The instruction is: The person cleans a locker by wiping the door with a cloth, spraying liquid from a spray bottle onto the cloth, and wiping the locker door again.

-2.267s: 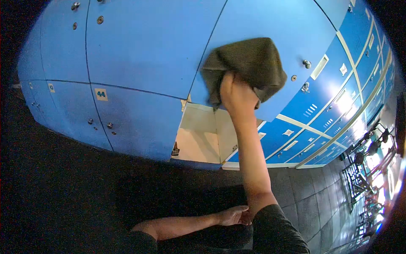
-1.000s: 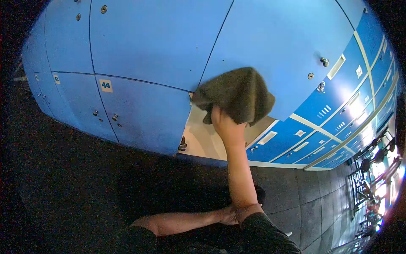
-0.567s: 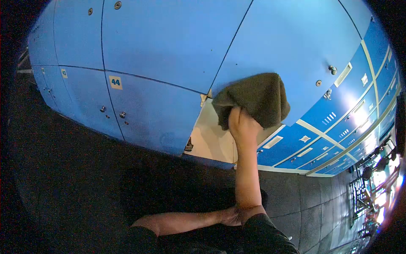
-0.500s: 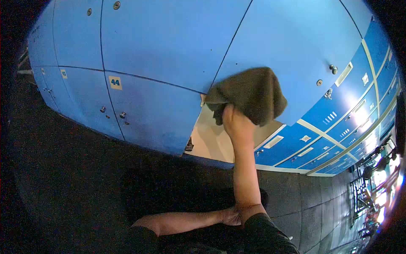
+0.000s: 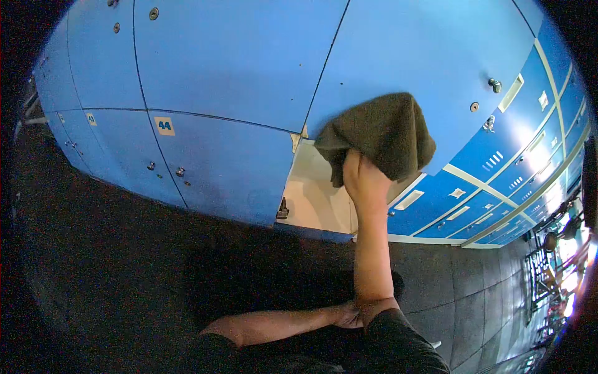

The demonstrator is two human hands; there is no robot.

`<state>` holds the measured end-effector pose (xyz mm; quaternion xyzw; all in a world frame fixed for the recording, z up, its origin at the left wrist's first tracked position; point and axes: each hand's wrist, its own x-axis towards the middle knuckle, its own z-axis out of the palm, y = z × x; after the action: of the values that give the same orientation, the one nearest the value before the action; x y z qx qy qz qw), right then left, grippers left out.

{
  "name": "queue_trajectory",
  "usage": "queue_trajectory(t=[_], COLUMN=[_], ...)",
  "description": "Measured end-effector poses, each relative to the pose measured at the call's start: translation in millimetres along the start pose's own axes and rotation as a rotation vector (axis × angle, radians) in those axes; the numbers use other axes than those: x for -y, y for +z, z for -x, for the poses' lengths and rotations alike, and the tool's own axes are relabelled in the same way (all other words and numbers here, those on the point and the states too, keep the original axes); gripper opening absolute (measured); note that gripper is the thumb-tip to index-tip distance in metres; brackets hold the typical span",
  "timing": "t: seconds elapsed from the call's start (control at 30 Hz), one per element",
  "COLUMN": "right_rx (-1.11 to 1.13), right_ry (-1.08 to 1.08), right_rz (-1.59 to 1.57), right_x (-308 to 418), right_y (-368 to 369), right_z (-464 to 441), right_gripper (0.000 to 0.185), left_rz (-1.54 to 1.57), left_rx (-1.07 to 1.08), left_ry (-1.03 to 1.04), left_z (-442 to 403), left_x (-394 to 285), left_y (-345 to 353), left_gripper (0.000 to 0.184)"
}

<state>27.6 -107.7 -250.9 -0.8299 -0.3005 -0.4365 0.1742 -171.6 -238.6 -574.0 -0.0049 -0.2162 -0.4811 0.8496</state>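
A dark olive-brown cloth is bunched in my right hand. It lies against the lower part of a blue locker door, with a corner hanging over the open compartment below. The cloth covers most of my right fingers, which grip it. My left hand is beside my right elbow, close to my body. Its fingers are hidden by the right arm and dark clothing.
To the left is a shut locker with a number label and small door knobs. Another bank of blue lockers runs off to the right. Dark tiled floor lies below, with gym equipment at the far right.
The view has shifted a little. My right hand and the cloth have moved slightly right across the door, and the cloth's folds have changed. My left hand stays by the elbow.
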Motion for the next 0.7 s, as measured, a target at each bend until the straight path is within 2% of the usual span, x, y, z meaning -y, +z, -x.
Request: queue_trajectory(t=[0.03,0.1,0.17,0.23,0.33,0.37,0.43,0.5,0.57,0.6,0.63,0.67,0.7], right_rx=[0.039,-0.127,-0.195,-0.152,-0.126,-0.103,-0.170,-0.166,-0.011,0.000,0.011,-0.049,-0.107], right_ry=[-0.013,-0.095,-0.033,0.036,-0.080,-0.021,0.008,0.099,0.154,0.139,0.125,0.071,0.030], right_rz=[0.060,0.054,-0.123,-0.404,-0.167,-0.225,-0.221,-0.276,-0.406,-0.394,-0.382,-0.292,-0.261], right_x=[7.9,22.9,25.8,31.4,23.3,17.6,13.0,12.4,9.9,10.7,11.6,18.1,24.5], right_y=[5.5,11.9,18.4,2.1,-4.5,-3.8,-2.4,-3.9,1.0,4.6,8.1,14.3,13.6], right_z=[-3.3,-9.5,-0.7,-1.3,10.2,18.4,18.2,9.7,-1.9,-4.4,-7.0,-9.1,-11.5], right_gripper=[0.035,0.032,0.042,0.070,0.080,0.083,0.077,0.065,0.060,0.059,0.059,0.061,0.064], left_rz=[0.011,0.044,0.084,0.127,0.202,0.232,0.286,0.258,0.242,0.245,0.204,0.165,0.082], left_rx=[-0.017,-0.051,-0.089,-0.121,-0.151,-0.153,-0.155,-0.296,-0.152,0.057,0.153,0.247,0.228], left_ry=[-0.007,-0.025,-0.039,-0.049,-0.075,-0.096,-0.138,-0.201,-0.117,-0.008,0.027,0.066,0.032], left_z=[0.4,2.3,4.5,4.5,1.9,1.1,3.6,9.8,8.8,8.1,10.7,13.4,16.1], left_x=[2.8,10.6,19.1,28.0,40.4,43.7,35.3,20.6,11.7,24.2,24.2,24.2,15.8], left_y=[-5.6,-19.3,-38.1,-58.2,-84.2,-89.9,-83.9,-48.0,-40.2,-59.9,-62.5,-65.4,-47.8], left_gripper=[0.053,0.052,0.052,0.051,0.051,0.050,0.050,0.052,0.054,0.055,0.056,0.057,0.057])
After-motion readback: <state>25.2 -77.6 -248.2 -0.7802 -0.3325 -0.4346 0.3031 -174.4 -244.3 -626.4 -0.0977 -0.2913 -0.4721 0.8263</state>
